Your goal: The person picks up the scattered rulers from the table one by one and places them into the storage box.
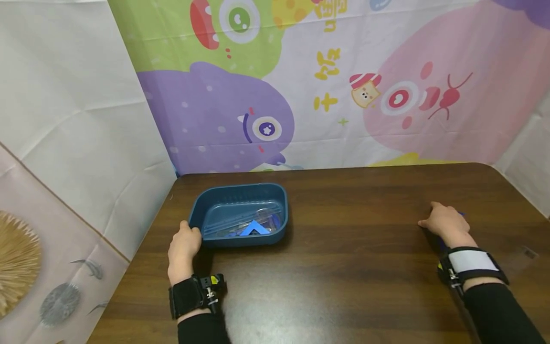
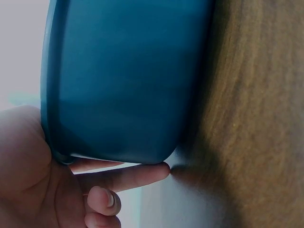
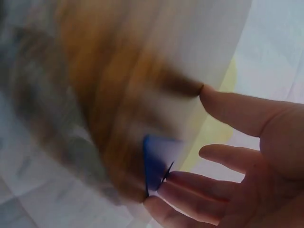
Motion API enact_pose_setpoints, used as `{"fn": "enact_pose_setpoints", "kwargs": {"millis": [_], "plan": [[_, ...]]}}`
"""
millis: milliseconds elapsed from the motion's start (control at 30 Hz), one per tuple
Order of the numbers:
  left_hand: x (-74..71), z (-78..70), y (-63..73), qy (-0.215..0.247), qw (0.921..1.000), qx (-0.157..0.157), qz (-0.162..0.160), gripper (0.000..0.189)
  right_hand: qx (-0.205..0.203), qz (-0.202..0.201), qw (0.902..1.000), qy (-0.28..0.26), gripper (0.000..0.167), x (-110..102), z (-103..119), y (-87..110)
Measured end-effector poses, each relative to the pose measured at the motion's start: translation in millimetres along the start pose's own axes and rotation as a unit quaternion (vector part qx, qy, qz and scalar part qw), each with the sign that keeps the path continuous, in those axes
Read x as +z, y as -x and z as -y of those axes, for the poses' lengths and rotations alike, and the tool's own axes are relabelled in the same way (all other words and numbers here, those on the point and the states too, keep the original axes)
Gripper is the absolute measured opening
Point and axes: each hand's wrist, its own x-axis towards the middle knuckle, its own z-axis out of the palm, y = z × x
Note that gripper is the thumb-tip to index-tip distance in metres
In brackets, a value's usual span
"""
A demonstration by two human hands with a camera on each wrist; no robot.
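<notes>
My left hand [image 1: 184, 246] is at the near left corner of a dark blue plastic tray [image 1: 245, 241]. In the left wrist view, the index finger lies along the outside of the tray's wall [image 2: 123, 80] and other fingers curl; the thumb is hidden by the rim. On the table's right side, my right hand [image 1: 449, 224] has its fingers spread. They touch a blue triangular piece, probably a set square [image 3: 159, 166], with the thumb apart on the table. In the head view that hand mostly covers the blue piece.
Inside the tray lie clear rulers [image 1: 236, 222], a bright blue angled piece [image 1: 254, 228] and other transparent items. A faint clear item with a small dark mark [image 1: 529, 252] lies right of the right wrist. A printed curtain [image 1: 326, 138] hangs behind the brown table [image 1: 343, 267].
</notes>
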Motion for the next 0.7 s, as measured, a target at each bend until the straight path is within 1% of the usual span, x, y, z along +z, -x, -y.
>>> {"fn": "enact_pose_setpoints", "kwargs": {"millis": [133, 300, 533, 700], "plan": [[-0.2, 0.6, -0.2, 0.002, 1.0000, 0.001, 0.005, 0.054, -0.013, -0.017, 0.9998, 0.002, 0.067, 1, 6, -1.0], [-0.1, 1.6, 0.3, 0.007, 1.0000, 0.000, 0.006, 0.055, -0.026, -0.029, 0.9992, 0.001, 0.063, 3, 11, -2.0], [-1.1, 0.7, 1.0, 0.009, 0.9999, 0.001, 0.006, 0.055, -0.059, -0.060, 0.9963, -0.013, 0.055, 7, 13, -2.4], [0.3, 1.5, -0.1, 0.010, 0.9999, 0.001, 0.003, 0.054, -0.081, -0.054, 0.9953, 0.001, 0.049, 9, 17, -3.6]]}}
